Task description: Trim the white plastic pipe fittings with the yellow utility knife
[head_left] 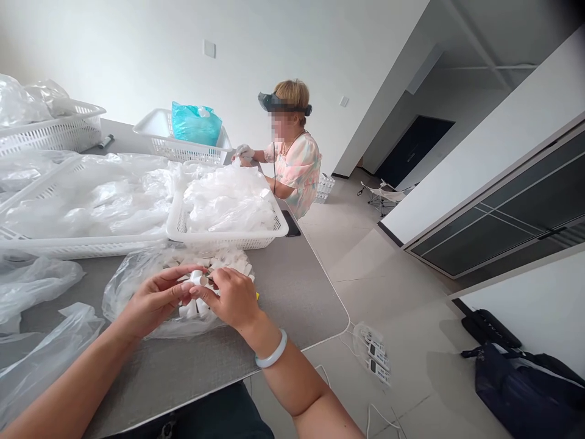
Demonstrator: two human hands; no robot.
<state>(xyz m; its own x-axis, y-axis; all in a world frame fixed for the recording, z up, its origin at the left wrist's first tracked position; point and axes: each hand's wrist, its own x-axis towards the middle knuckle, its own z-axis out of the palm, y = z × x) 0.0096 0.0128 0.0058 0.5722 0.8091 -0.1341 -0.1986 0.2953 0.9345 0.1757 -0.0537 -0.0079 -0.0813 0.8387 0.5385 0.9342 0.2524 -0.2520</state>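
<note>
Held up over a clear plastic bag [119, 286] is a small white plastic pipe fitting [197, 278], its round opening facing right. My left hand [159, 296] grips it from the left between thumb and fingers. From the right, my right hand [233, 296] closes on it, thumb beneath and fingers bent above. Something thin and dark shows by the right fingertips, too small to make out. Beneath both hands the bag lies spread, with several white fittings [194, 310] in it. A bit of yellow [257, 296] shows beside my right hand.
White perforated baskets [228, 236] filled with plastic bags stand beyond my hands. Loose clear bags [55, 347] lie at left. A phone [291, 223] rests near the table edge [340, 305]. Across the table sits a person [297, 158] in gloves. Power strips [377, 356] and cables lie on the floor.
</note>
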